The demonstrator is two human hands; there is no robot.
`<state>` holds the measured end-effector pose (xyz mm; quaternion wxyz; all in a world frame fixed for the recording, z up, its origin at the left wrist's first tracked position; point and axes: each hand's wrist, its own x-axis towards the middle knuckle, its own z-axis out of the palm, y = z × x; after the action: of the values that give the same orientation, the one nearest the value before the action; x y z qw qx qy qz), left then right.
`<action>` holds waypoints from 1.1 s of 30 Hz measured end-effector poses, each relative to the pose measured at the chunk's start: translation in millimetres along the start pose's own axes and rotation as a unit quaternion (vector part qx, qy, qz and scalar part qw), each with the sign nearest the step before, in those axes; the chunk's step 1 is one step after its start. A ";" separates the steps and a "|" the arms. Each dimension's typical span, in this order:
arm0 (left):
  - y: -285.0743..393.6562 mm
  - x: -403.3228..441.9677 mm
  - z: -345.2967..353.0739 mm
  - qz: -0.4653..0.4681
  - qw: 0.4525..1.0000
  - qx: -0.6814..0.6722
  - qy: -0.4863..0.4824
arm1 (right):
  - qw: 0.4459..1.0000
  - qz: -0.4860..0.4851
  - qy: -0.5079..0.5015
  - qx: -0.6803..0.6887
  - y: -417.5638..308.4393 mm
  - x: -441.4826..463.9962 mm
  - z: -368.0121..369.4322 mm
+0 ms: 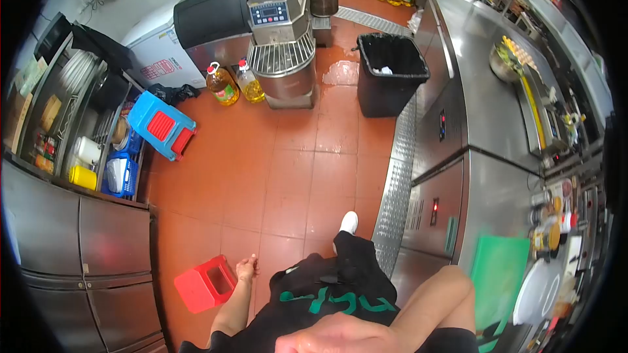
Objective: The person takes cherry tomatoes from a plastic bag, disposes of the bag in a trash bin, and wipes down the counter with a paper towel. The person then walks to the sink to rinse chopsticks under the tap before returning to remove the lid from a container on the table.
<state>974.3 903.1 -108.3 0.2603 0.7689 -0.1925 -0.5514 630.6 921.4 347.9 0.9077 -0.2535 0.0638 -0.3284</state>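
Observation:
My left hand (247,267) hangs low at the end of my stretched arm, just right of a red plastic stool (196,286) on the floor. Its fingers look loosely spread, and nothing shows in them. Bent at the elbow, my right arm brings my right hand (337,335) close in front of my body at the bottom edge. Its fingers are blurred and partly cut off, so their grip is unclear. Behind it is a black apron (327,287) with green lettering. One white shoe (349,222) stands on the tiles.
Ahead are a dough mixer (281,59), oil bottles (222,84) and a black bin (391,91). A blue and red stool (161,124) stands by the left shelves. Along the right runs a steel counter (494,104) with a green board (500,274) and a bowl (504,65).

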 end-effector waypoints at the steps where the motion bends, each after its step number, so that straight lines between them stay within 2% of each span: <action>1: 17.0 5.2 14.3 0.014 0.999 0.029 0.017 | 1.000 0.001 -0.005 0.001 -24.9 2.1 -8.0; 2: 32.4 9.7 28.8 0.027 0.998 0.056 0.034 | 1.000 -0.003 -0.013 -0.011 -49.9 4.5 -15.8; 6: 83.8 10.1 75.2 0.007 0.996 0.006 0.084 | 0.999 0.021 -0.038 -0.022 -133.4 22.5 -54.9; 9: 104.9 19.0 103.5 0.001 0.992 0.076 0.101 | 0.999 0.032 -0.044 0.001 -184.6 38.7 -90.7; 10: 103.7 25.0 109.5 -0.042 0.993 0.058 0.098 | 0.999 0.029 -0.041 0.007 -201.3 44.6 -103.9; 11: 104.1 32.6 115.7 -0.085 0.991 0.043 0.092 | 0.999 0.011 -0.037 0.005 -218.9 50.8 -118.3; 14: 121.6 88.3 138.0 -0.093 0.991 0.056 0.077 | 0.999 -0.050 -0.017 0.007 -266.8 72.4 -161.8; 16: 165.6 131.6 157.0 -0.090 0.991 0.075 0.065 | 0.996 -0.090 0.001 0.007 -297.6 87.5 -185.9; 20: 311.5 230.9 231.4 -0.013 0.993 0.108 0.035 | 0.996 -0.074 0.053 0.006 -373.8 121.0 -219.0; 22: 412.2 244.2 291.1 0.031 0.995 0.099 0.003 | 0.996 -0.065 0.063 0.005 -412.6 136.8 -231.6; 24: 484.7 271.5 343.9 0.107 0.988 0.094 -0.052 | 0.994 -0.078 0.072 0.012 -441.5 147.6 -245.9; 26: 554.0 260.0 401.2 0.138 0.984 0.070 -0.093 | 0.992 -0.082 0.087 0.036 -468.6 154.6 -262.2; 30: 609.7 265.7 486.5 0.145 0.974 0.077 -0.155 | 0.986 -0.091 0.129 0.051 -526.0 150.8 -298.2; 31: 613.9 264.6 501.5 0.122 0.974 0.090 -0.168 | 0.985 -0.095 0.133 0.053 -539.9 146.2 -310.9; 33: 614.5 267.3 523.4 0.097 0.974 0.102 -0.179 | 0.988 -0.091 0.101 0.067 -555.8 134.7 -347.6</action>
<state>557.6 163.1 -66.0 0.1942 0.6581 -0.3651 -0.6292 323.8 326.8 333.6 0.8775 -0.1627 0.1098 -0.4375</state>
